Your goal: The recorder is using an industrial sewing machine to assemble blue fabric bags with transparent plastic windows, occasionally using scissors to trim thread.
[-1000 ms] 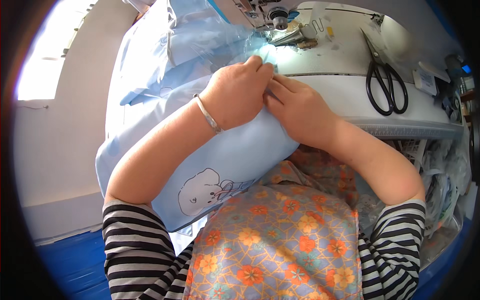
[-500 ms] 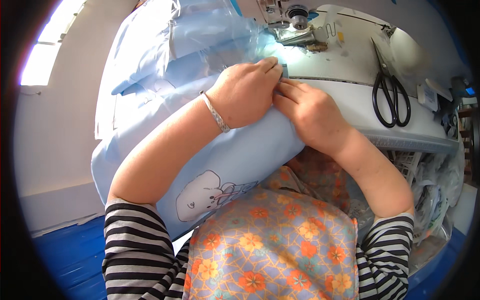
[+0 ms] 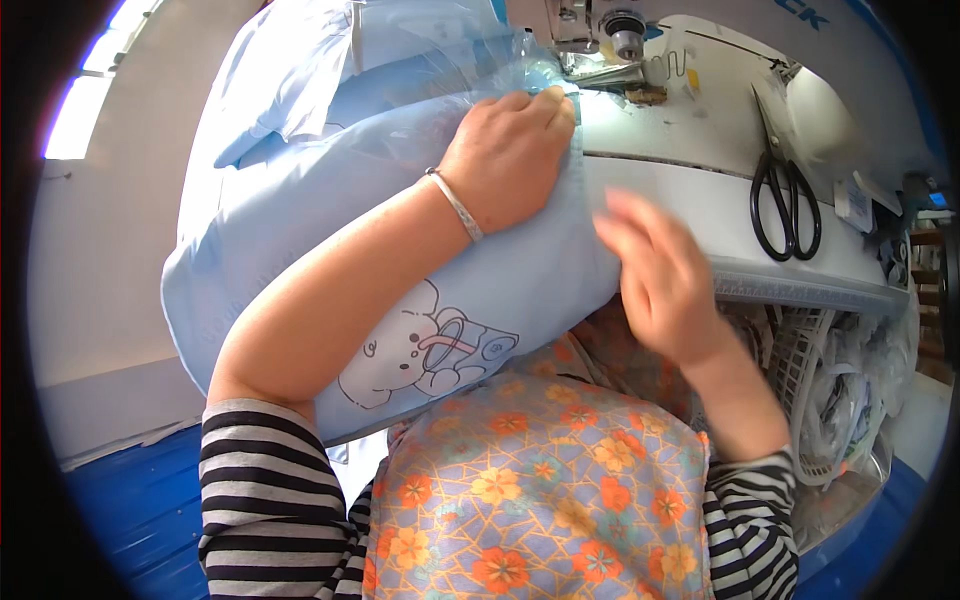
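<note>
Light blue fabric [image 3: 390, 180] with a line-drawn cartoon animal [image 3: 410, 350] spreads over the machine table and hangs down its front edge toward my lap. Clear plastic sheeting [image 3: 440, 105] covers part of its far side. My left hand [image 3: 515, 150] lies on the fabric near its right edge, fingers curled and gripping it just short of the sewing machine's needle area [image 3: 620, 40]. My right hand [image 3: 660, 260] is off the cloth, a little right of its edge. Its fingers look blurred, partly stretched and apart, with nothing seen in them.
Black-handled scissors [image 3: 783, 195] lie on the white table [image 3: 660, 190] at right. A ruler strip [image 3: 800, 290] runs along the table's front edge. Below it stands a white plastic basket [image 3: 803, 400] beside clear bags [image 3: 850, 400]. Small boxes [image 3: 855, 205] sit at far right.
My right hand has let go of the fabric edge and moved right and toward me. My left hand has shifted slightly away from me, still on the cloth, which now lies flatter.
</note>
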`<state>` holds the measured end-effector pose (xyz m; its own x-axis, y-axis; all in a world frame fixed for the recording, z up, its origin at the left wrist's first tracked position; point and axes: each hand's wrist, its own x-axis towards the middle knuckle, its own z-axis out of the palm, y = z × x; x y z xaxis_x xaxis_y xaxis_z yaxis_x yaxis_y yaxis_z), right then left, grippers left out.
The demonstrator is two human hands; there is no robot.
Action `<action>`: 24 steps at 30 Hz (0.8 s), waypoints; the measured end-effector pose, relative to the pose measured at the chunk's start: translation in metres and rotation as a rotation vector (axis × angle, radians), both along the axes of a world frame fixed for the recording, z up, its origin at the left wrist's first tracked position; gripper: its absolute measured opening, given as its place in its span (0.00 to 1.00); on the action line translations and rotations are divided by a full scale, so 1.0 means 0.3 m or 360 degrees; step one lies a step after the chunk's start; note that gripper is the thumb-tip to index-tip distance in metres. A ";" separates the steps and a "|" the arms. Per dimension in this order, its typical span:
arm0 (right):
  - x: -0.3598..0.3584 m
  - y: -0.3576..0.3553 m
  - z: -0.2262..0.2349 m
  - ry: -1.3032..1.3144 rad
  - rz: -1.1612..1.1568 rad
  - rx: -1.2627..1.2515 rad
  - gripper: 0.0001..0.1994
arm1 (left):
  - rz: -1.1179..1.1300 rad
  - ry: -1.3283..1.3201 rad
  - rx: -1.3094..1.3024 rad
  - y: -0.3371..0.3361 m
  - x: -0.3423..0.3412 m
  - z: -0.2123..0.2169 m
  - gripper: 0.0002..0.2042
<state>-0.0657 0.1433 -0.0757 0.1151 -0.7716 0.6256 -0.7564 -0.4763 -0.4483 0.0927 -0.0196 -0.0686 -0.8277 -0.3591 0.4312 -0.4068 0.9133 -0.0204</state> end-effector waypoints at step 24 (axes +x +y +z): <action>0.209 0.010 0.114 -0.2775 0.1332 0.1495 0.39 | -0.0169 -0.0003 0.0219 -0.104 0.044 -0.014 0.18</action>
